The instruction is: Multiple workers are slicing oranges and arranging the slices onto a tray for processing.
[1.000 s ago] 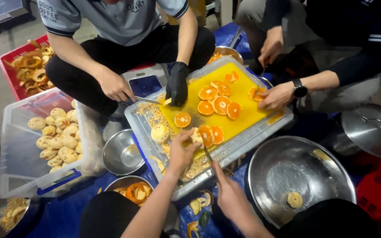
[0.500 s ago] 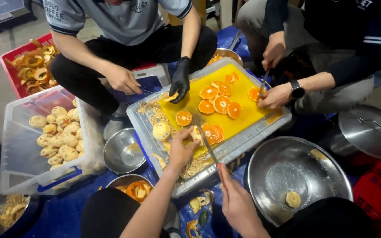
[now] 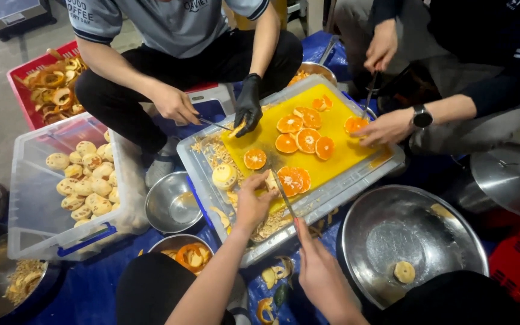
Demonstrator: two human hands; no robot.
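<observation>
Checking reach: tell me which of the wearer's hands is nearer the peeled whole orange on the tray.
Left. The left hand is just right of the peeled whole orange; the right hand, holding a knife, sits farther off, below-right.

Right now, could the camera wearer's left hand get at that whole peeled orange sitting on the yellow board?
Probably yes. The left hand rests on the yellow board, and the peeled orange sits just beside it with nothing between them; other people's hands work farther away.

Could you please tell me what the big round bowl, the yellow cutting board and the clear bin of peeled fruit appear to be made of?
The big round bowl looks like stainless steel: grey, shiny, with reflections. The yellow cutting board seems plastic: uniform matte colour. The clear bin is probably translucent plastic, since the peeled fruit shows through its walls.
</observation>
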